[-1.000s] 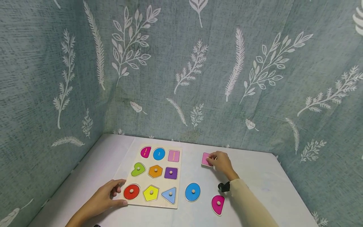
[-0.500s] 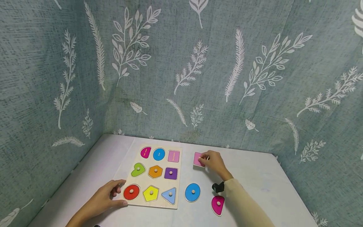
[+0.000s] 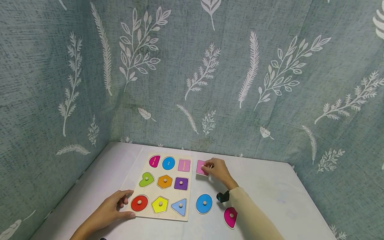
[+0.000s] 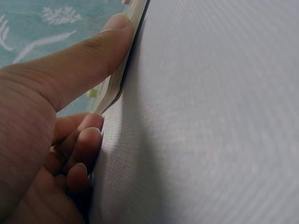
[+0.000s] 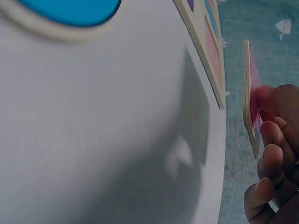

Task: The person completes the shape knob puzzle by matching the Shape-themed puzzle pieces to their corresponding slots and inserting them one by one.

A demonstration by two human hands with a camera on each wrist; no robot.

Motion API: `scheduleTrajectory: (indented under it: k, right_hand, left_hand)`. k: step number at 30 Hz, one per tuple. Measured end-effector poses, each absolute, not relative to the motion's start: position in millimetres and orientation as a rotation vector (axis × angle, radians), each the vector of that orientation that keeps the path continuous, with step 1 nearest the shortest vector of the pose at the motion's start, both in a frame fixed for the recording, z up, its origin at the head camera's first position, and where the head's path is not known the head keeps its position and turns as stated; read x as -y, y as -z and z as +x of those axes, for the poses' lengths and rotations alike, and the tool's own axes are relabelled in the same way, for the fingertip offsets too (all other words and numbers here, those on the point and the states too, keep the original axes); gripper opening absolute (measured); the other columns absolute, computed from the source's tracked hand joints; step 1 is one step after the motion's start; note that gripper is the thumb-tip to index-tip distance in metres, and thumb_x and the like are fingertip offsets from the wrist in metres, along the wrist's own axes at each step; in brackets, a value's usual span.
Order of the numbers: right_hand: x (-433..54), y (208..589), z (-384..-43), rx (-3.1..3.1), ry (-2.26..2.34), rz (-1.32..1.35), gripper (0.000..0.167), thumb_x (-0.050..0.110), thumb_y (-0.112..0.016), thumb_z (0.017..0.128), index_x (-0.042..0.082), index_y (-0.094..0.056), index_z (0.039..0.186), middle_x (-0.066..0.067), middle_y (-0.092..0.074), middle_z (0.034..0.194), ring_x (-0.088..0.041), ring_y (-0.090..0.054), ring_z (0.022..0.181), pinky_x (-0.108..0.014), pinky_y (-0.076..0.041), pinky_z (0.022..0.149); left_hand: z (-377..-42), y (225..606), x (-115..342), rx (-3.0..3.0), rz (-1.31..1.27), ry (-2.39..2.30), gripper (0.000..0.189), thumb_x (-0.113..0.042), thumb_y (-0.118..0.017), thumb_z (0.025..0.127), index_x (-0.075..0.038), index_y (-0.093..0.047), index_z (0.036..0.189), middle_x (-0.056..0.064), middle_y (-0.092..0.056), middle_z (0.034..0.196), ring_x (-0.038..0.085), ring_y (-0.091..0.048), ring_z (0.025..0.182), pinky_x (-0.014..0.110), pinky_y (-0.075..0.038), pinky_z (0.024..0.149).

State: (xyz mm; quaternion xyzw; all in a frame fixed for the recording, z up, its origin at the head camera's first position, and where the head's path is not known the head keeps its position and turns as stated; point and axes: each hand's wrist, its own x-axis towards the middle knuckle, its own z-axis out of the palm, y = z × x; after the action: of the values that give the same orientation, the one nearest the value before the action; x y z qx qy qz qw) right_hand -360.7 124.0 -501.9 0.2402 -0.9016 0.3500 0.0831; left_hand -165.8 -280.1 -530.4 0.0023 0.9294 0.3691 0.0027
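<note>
My right hand (image 3: 218, 170) pinches the pink square-looking puzzle piece (image 3: 201, 167), fingertips at its middle. In the right wrist view, the pink piece (image 5: 250, 100) stands edge-on, lifted over the table with its shadow below. The wooden puzzle board (image 3: 151, 190) lies just left of it. My left hand (image 3: 112, 206) holds the board's near left corner, thumb along the front edge, fingers by the left side. The back row shows bare printed recesses: a magenta half round, a blue oval and a pink rectangle (image 3: 184, 165). Knobbed pieces sit in the other recesses.
A blue oval piece (image 3: 204, 203) with a knob lies on the white table right of the board. Nearer the right forearm lies a magenta half-round piece (image 3: 230, 217), partly covered by the sleeve (image 3: 252, 213). Patterned cloth walls (image 3: 192, 83) stand at the back and sides.
My right hand has carried the pink piece leftward, from well right of the board to close beside its back right part. The left hand and the board have stayed put.
</note>
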Motion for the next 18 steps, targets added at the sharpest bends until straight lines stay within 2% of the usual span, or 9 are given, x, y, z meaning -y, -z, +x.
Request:
scheduleTrajectory:
  k: [18]
  right_hand:
    - [-86, 507, -363, 2.699, -1.087, 0.766, 0.012, 0.023, -0.081, 0.09, 0.014, -0.078, 0.084, 0.008, -0.056, 0.071, -0.01, -0.051, 0.07, -0.025, -0.045, 0.063]
  left_hand:
    - [-167, 534, 280, -2.915, 0.001, -1.148, 0.09, -0.034, -0.1, 0.061, 0.001, -0.061, 0.134, 0.0, -0.049, 0.091, 0.017, -0.048, 0.085, 0.025, -0.042, 0.071]
